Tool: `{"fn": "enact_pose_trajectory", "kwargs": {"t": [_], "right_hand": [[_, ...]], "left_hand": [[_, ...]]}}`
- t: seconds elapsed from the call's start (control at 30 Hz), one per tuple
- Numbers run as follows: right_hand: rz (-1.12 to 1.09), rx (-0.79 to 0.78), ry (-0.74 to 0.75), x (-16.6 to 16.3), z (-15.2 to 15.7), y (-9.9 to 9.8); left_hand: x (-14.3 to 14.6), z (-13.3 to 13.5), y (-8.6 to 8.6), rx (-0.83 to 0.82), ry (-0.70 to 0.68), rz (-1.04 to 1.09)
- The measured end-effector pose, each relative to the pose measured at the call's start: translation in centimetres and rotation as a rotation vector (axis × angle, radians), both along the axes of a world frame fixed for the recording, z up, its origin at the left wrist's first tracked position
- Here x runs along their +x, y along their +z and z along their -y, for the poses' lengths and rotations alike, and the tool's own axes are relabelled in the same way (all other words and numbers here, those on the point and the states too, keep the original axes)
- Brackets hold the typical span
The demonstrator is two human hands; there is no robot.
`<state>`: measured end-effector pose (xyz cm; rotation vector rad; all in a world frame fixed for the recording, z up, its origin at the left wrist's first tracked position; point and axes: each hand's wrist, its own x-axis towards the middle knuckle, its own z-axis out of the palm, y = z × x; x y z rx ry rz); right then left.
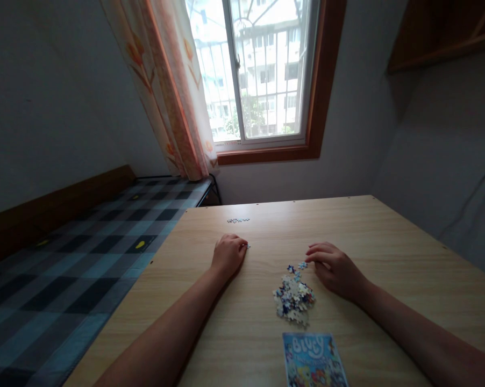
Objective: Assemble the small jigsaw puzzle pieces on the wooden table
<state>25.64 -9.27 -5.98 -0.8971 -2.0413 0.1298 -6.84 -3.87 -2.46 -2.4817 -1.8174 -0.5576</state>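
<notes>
My left hand [228, 253] rests on the table left of the middle, its fingers closed in a pinch. A small jigsaw puzzle piece [248, 246] shows at its fingertips. My right hand [334, 269] is over the table to the right, fingers apart and slightly bent. Its fingertips are close beside a loose light-blue puzzle piece [302, 265]; contact is hard to make out. Between my forearms lies a heap of mixed puzzle pieces [294, 300], white, blue and dark. Farther back, several pieces form a short row [238, 220].
A blue picture card marked "Bluey" [314, 361] lies at the near edge of view on the wooden table [404, 279]. To the left is a bed with a checked cover [101, 269]. Behind the table are a curtain [165, 80] and a barred window [270, 75].
</notes>
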Motion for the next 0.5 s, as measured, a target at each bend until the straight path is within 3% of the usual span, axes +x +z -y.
{"fn": "enact_pose_trajectory", "kwargs": {"t": [0.33,0.5], "right_hand": [[0.004,0.006,-0.005,0.0,0.2,0.5],[0.005,0.007,0.0,0.1,0.1,0.4]], "left_hand": [[1.5,1.2,0.4,-0.024,-0.141,0.018],[3.1,3.0,0.9,-0.152,-0.434,0.14]]}}
